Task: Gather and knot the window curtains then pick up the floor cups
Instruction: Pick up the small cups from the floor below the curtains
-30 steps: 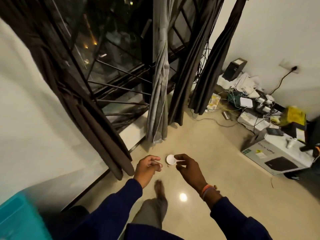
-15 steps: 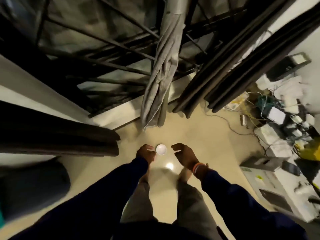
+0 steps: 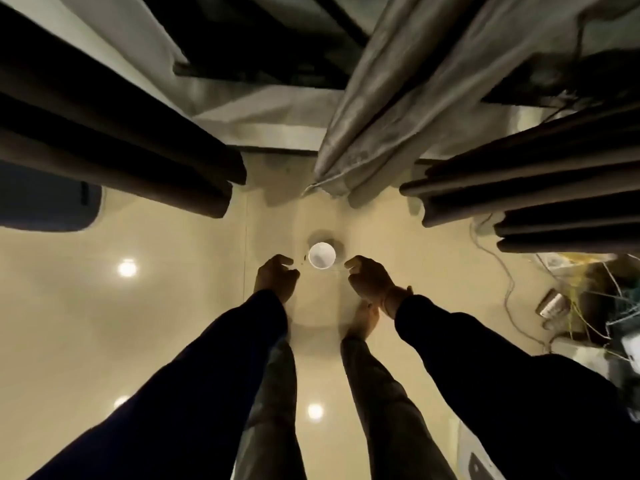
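A small white cup (image 3: 322,255) stands upright on the glossy beige floor, just in front of my bare feet. My left hand (image 3: 275,277) hovers to the left of it, fingers curled in, with nothing visible in it. My right hand (image 3: 369,277) hovers to the right of the cup, fingers loosely curled towards it and not touching it. A gathered grey curtain (image 3: 381,116) hangs ahead of the cup. A dark curtain (image 3: 138,150) hangs on the left and two dark curtains (image 3: 519,174) on the right.
Tangled cables and small devices (image 3: 588,306) lie on the floor at the right, with a white box (image 3: 485,459) at the lower right. A dark rounded object (image 3: 45,202) sits at the far left. The window sill (image 3: 263,129) runs behind the curtains.
The view has tipped from the window down to the floor as I bent over. Both hands have dropped lower and now flank the cup more closely.
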